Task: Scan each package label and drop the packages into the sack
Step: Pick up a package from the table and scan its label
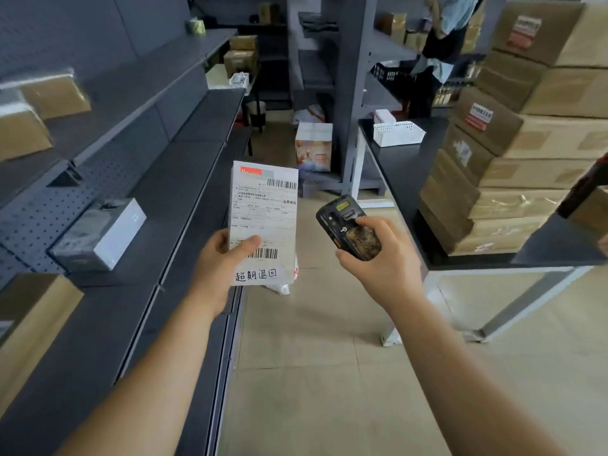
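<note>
Over at nine o'clock, the dark shelving [184, 179] runs up the left side, with a black and white box [98, 236] lying on a middle shelf and blurred brown cartons [49, 97] higher up at ten o'clock.

Coming in toward centre, the left hand [227, 261] has the package [265, 222] held upright over the tiled floor [312, 357], just left of dead centre. The label [263, 205] faces the camera, one barcode at its top right, another near the bottom. The fingers [245, 243] are pinching the package at its lower left edge, thumb pressed flat on the label just beside the lower barcode, the rest wrapped behind. A handwritten strip sits along the bottom edge.

A touch right, at about four o'clock from the package, the right hand [378, 258] grips the handheld scanner [348, 227]. Its head tilts up and left toward the label, near it but not touching. Fingers are curled shut around the scanner body, one fingertip resting on its upper part.

At twelve o'clock, a printed box [314, 148] sits at the foot of a grey rack. At one o'clock, a white basket [398, 133] rests on the dark desk [404, 166]. Far right, at two to three o'clock, stacked brown cartons [513, 153] rise on that desk. Up at one o'clock, another person [441, 44] stands, partly cut off. No sack can be made out for certain.
</note>
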### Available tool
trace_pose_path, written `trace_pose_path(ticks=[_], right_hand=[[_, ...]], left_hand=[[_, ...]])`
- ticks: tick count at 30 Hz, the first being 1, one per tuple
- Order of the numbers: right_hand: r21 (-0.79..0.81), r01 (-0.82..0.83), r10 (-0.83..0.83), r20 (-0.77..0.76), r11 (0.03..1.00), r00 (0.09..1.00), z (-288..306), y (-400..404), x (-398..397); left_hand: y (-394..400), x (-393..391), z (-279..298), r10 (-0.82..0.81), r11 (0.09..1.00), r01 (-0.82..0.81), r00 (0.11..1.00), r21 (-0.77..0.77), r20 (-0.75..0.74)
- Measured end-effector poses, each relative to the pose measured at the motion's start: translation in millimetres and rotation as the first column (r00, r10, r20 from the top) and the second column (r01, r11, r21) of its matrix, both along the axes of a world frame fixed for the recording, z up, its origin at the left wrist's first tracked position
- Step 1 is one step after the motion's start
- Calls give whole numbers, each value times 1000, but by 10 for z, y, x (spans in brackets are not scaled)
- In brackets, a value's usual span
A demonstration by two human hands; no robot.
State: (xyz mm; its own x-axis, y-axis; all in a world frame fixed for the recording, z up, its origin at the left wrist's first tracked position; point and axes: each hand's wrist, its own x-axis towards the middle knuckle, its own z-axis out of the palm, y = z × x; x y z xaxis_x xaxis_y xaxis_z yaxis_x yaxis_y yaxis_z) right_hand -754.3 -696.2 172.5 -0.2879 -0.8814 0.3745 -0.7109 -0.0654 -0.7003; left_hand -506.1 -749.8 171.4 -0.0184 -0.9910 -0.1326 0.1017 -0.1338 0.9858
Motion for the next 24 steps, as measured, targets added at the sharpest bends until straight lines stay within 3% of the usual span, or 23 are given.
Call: trace_pose_path(ticks=[13, 24], right_hand=[[61, -139, 135, 74, 988, 988, -500, -2902, 87], [193, -107, 105, 19, 975, 994, -961, -4961, 80]], left_hand=[[-2615, 213, -480, 172, 983, -172, 985, 68, 10], [-4862, 220, -1122, 125, 970, -142, 988, 196, 96]])
